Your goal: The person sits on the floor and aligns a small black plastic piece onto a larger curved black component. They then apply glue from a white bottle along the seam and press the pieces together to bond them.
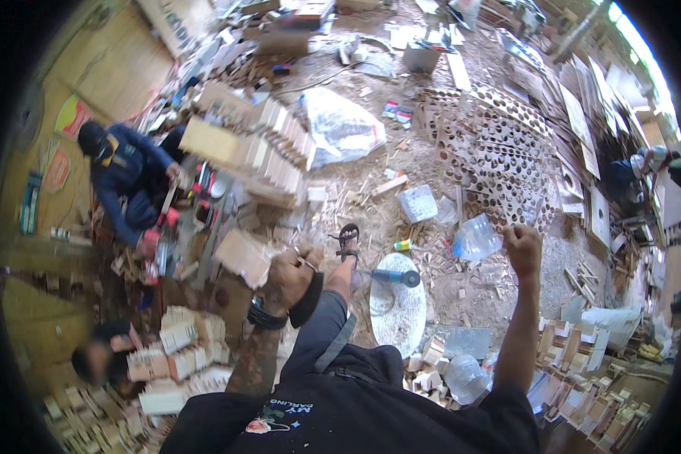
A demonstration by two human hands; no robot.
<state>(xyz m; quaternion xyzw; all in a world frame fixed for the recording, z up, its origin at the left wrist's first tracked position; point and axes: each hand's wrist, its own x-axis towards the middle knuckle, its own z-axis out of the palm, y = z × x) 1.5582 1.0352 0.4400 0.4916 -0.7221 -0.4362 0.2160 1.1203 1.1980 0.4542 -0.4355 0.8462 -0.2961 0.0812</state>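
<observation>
My left hand [291, 277], with a dark wristwatch [265, 312] on its wrist, is closed in front of me. A thin pale edge shows by its fingers, too small to name. Beside the hand is a flat light-brown wooden board [246, 257]; I cannot tell whether they touch. A dark curved piece [308, 301] shows by the wrist. Out to the right, my right hand [523, 248] is raised in a fist, with nothing visible in it. Between my hands, a blue angle grinder [395, 277] lies on a pale oval board [398, 325] near my sandalled foot [348, 246].
A person in dark blue [132, 178] works at the left beside stacked wooden pieces [253, 151]. Another person [102, 359] is at the lower left. Boards with round holes [488, 151], plastic bags [340, 125] and wood scraps cover the floor. Small wooden frames [583, 378] stand lower right.
</observation>
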